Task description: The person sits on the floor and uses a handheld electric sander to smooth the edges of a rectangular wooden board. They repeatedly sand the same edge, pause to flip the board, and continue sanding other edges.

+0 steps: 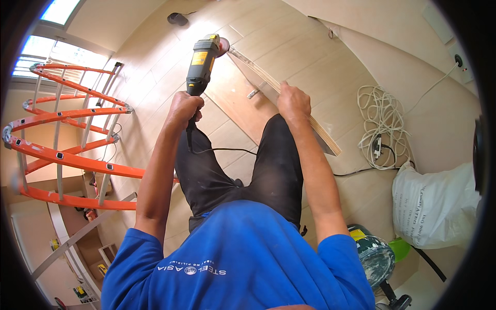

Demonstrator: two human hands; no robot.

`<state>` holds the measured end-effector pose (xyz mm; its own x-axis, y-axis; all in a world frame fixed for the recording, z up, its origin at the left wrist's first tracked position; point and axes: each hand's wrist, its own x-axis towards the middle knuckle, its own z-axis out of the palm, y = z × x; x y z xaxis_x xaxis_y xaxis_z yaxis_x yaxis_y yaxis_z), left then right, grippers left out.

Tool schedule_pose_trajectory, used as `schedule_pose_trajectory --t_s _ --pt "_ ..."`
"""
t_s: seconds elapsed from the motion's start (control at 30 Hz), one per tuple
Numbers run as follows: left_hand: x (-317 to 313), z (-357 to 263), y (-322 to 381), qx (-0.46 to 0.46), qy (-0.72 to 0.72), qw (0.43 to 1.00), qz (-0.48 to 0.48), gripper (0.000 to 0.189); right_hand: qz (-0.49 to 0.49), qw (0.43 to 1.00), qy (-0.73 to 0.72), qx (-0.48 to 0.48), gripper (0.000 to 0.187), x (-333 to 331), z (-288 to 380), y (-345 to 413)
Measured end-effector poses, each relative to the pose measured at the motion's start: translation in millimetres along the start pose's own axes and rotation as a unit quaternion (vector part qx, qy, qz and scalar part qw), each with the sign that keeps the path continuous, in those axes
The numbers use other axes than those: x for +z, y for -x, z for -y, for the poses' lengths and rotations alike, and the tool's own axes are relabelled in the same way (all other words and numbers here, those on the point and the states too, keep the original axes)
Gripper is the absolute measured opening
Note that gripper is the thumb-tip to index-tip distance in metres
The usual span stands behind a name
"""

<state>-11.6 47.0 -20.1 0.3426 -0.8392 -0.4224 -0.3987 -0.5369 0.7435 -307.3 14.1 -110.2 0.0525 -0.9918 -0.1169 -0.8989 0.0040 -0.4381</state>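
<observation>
My left hand [186,109] is closed around the rear of a grey and yellow angle grinder [201,64]. Its reddish disc [223,47] meets, or comes very close to, the far end of a plywood board [257,71]; exact contact is hard to tell. That board stands on edge, layered edge upward, running diagonally past my right knee. My right hand [294,101] grips its upper edge near the middle. Beneath lies a flat, light brown panel [228,89], with a small metallic piece [253,93] beside the board. The grinder's black cord [224,149] crosses between my legs.
Orange ladders [77,164] stand at left. A coiled white extension cord [381,128] lies at right, near a white sack [434,203] bearing writing. A stained dark green bucket [374,259] is by my right side. A dark object [178,19] sits on the tiled floor ahead.
</observation>
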Motion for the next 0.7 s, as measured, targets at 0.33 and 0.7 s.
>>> schedule_pose_trajectory --t_s 0.33,0.7 --pt "-0.8 -3.1 10.9 -0.009 -0.003 1.0 0.0 0.011 0.002 1.0 0.001 -0.012 0.018 1.7 1.4 5.1" --pt "2.3 6.6 11.8 -0.003 0.021 1.0 -0.01 0.011 0.001 1.0 0.009 -0.013 0.016 1.4 2.4 3.8"
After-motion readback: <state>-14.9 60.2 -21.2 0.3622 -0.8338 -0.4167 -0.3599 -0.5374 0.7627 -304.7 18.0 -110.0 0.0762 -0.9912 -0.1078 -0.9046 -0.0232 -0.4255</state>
